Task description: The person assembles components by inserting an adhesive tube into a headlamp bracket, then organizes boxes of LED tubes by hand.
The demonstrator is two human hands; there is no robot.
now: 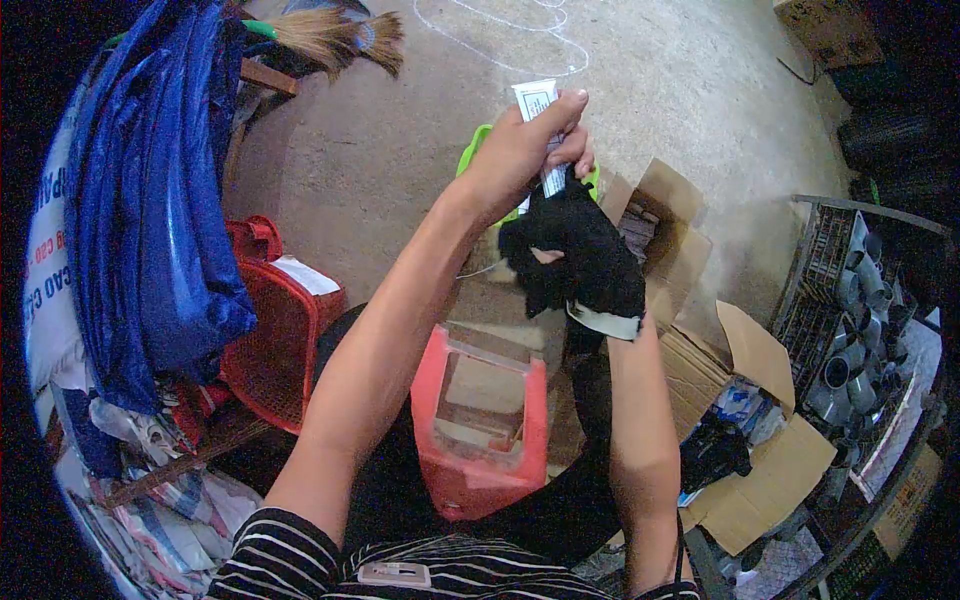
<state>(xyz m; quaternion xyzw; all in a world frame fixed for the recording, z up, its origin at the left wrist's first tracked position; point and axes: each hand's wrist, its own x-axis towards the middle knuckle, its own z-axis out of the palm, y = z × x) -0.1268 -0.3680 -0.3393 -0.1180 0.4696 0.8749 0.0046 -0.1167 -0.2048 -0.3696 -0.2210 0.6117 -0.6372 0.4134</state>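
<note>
My left hand (pixel 525 150) is bare and closed around a narrow white printed packet (pixel 538 98), its flat end sticking up above the thumb. Just below it, my right hand (pixel 585 255) wears a worn black glove with a pale cuff and a hole showing skin. The gloved fingers reach towards the packet's lower end, but dark fabric hides whether they grip it. Behind both hands is a bright green container (pixel 473 150), mostly covered. A red plastic stool-like frame (pixel 450 480) with a rectangular opening stands between my legs.
A red plastic chair (pixel 270 340) and blue tarp (pixel 165 200) are at left, with brooms (pixel 320 40) behind. Open cardboard boxes (pixel 765 490) stand at right, one holding plastic-wrapped items. Beyond them, a metal-framed crate (pixel 800 270) holds grey pipe fittings (pixel 850 370).
</note>
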